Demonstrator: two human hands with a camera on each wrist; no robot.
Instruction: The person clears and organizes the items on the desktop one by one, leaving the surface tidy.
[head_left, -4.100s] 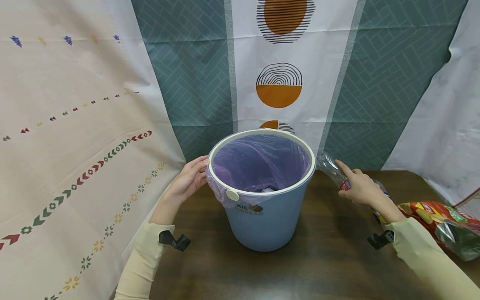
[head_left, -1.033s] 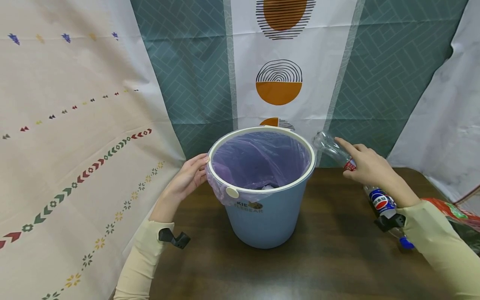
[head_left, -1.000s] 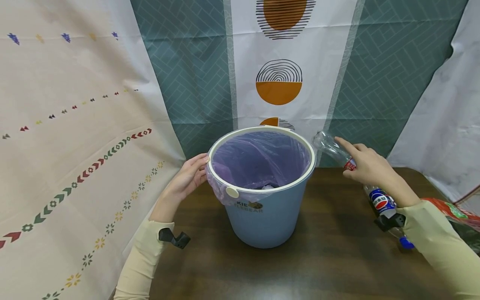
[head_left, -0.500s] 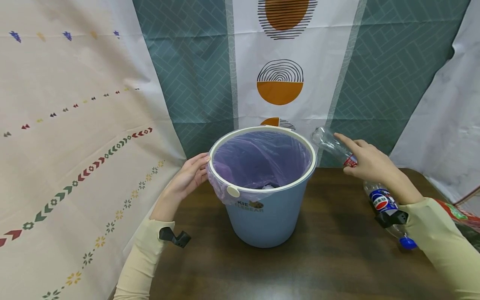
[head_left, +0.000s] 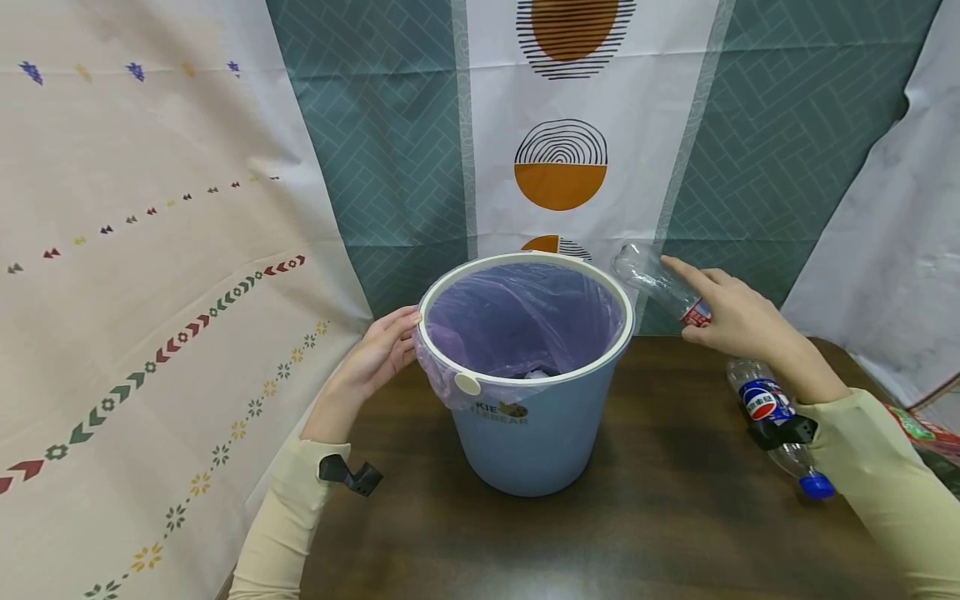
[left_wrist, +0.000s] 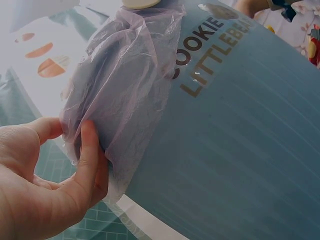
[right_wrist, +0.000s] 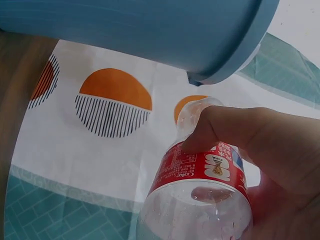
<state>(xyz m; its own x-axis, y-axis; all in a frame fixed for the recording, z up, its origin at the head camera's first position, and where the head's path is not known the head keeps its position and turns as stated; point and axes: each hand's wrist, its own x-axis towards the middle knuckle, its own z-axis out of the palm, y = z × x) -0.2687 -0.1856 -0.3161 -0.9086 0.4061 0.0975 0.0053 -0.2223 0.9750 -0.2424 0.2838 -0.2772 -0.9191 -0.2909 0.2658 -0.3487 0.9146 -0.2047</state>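
Note:
A blue trash bin [head_left: 528, 442] with a cream rim stands on the table, lined with a translucent purple bag [head_left: 525, 321] folded over the edge. My left hand [head_left: 378, 354] holds the bin's left rim. In the left wrist view, its thumb is at the rim and its fingers [left_wrist: 90, 150] lie against the bag outside. My right hand [head_left: 738, 321] grips a clear plastic Coke bottle [right_wrist: 197, 205] by its red label, the bottle tilted. In the head view, the bottle's far end sits just right of the bin's rim. Something pale lies inside the bin.
A Pepsi bottle [head_left: 761, 396] with a blue cap lies on the dark wooden table [head_left: 675, 533], partly under my right forearm. A red and green snack bag [head_left: 926, 433] is at the right edge. Patterned cloths [head_left: 375, 125] hang behind and on the left.
My right hand has lifted the Coke bottle from low beside the bin, up and slightly left to rim height. The Pepsi bottle has come into view beneath the arm. My left hand stays put.

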